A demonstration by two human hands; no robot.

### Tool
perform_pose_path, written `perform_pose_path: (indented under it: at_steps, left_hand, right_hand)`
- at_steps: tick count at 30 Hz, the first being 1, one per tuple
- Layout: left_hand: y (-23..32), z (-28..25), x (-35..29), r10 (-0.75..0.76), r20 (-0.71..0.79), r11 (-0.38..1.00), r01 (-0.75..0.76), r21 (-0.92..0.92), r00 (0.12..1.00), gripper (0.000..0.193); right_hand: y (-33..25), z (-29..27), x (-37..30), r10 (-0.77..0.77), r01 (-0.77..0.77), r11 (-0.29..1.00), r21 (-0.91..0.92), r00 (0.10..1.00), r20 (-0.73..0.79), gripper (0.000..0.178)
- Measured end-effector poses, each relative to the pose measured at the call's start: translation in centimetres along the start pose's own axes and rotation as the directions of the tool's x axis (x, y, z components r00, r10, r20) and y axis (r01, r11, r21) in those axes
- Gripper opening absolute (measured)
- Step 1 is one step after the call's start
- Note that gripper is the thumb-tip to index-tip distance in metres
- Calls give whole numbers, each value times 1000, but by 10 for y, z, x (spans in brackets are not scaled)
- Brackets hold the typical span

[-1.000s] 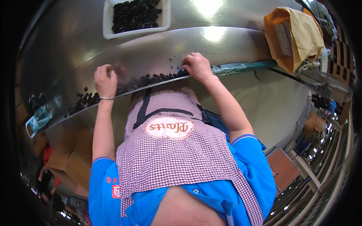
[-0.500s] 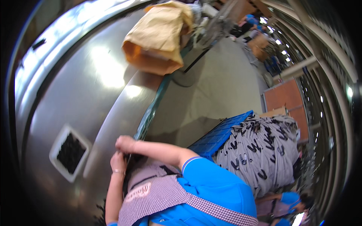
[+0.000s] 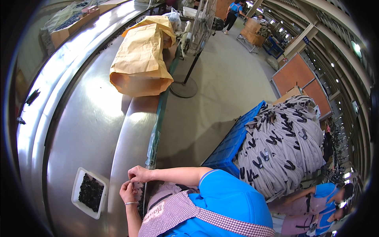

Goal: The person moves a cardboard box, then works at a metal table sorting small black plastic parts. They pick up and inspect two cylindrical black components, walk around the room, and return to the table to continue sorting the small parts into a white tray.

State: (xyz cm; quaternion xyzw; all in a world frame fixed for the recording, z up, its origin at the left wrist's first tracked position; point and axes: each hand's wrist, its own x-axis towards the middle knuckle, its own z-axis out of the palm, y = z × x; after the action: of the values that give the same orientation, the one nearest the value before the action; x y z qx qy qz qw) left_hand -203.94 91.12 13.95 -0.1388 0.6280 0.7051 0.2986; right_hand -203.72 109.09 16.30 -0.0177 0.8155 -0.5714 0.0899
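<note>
My left hand (image 3: 127, 192), with a thin bracelet at the wrist, is raised near the edge of the metal bench (image 3: 75, 138). My right hand (image 3: 139, 174) meets it from above, the forearm reaching across from the blue sleeve. Fingertips of both hands are pinched together and almost touch. Whatever is between them is too small to make out. To the left on the bench stands a white tray (image 3: 102, 183) with many small black pieces (image 3: 91, 193) in it. More dark bits lie just below my hands, by the apron, partly hidden by my left wrist.
Open brown paper bags (image 3: 138, 59) lie farther along the bench. Beyond its edge stands a fan (image 3: 189, 75) on a round base. To the right, a blue crate (image 3: 233, 138) adjoins a big pile of grey cords with black ends (image 3: 276, 154). Co-workers (image 3: 316, 205) are at lower right.
The view has shifted, so bench, tray and bags appear in different places and look sharper. My two hands stay together, fingertips still pinched.
</note>
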Motion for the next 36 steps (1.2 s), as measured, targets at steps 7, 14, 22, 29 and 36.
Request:
perform_pose_path:
  at_steps: [7,14,22,29,36]
  left_hand:
    - [18,-1,-16,-38,7,968,39,-246,999,11]
    - [8,-5,-23,-2,-30,946,-8,-324,1000,12]
    - [16,-14,-41,235,13,972,-235,27,972,11]
    - [-10,-75,-46,460,-204,833,-340,437,864,8]
    - [-52,-180,-113,561,-451,714,-130,687,694,9]
  right_hand:
    - [-2,19,-5,45,-14,973,231,991,-128,13]
    - [-26,20,-12,209,-184,857,481,978,1,10]
    - [-12,36,-15,241,-213,802,558,970,23,8]
    - [-8,-53,-2,188,-166,973,158,973,-135,18]
    - [-3,-57,8,183,-105,879,-465,975,126,14]
